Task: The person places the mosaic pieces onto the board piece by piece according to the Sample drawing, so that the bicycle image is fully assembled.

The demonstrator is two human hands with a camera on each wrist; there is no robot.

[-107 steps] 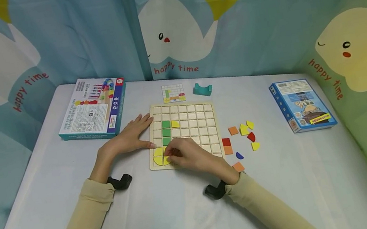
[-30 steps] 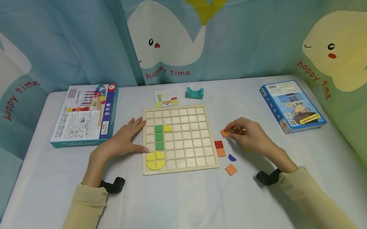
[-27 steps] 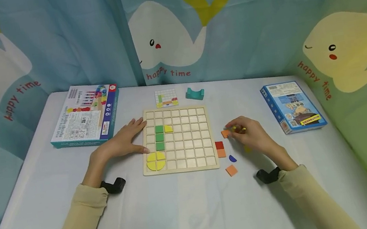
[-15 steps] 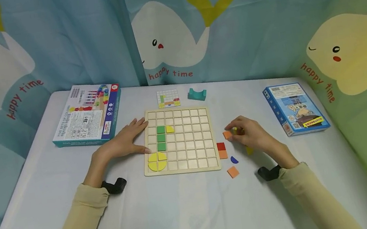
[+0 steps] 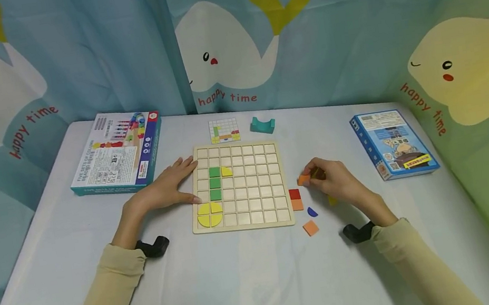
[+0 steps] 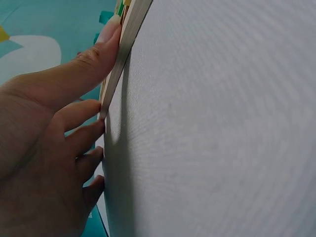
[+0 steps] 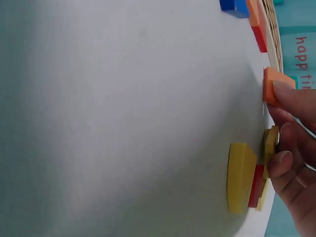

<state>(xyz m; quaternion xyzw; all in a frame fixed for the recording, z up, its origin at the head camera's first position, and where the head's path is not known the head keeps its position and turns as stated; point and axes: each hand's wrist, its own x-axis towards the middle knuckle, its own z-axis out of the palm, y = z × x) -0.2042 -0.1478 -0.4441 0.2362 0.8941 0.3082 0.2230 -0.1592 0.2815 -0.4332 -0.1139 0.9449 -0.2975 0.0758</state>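
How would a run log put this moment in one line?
left hand: touches wooden board; right hand: pinches orange tile; green tiles: on board

The white-clothed table (image 5: 246, 285) bears a board (image 5: 251, 179), loose tiles (image 5: 311, 228) and two boxes (image 5: 117, 154).

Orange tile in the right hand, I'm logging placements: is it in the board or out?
Out: the right hand pinches the orange tile beside the board.

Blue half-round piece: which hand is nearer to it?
Right. The right hand is just beyond the blue piece and rightward, pinching an orange piece; the left hand is across the board, at its left edge.
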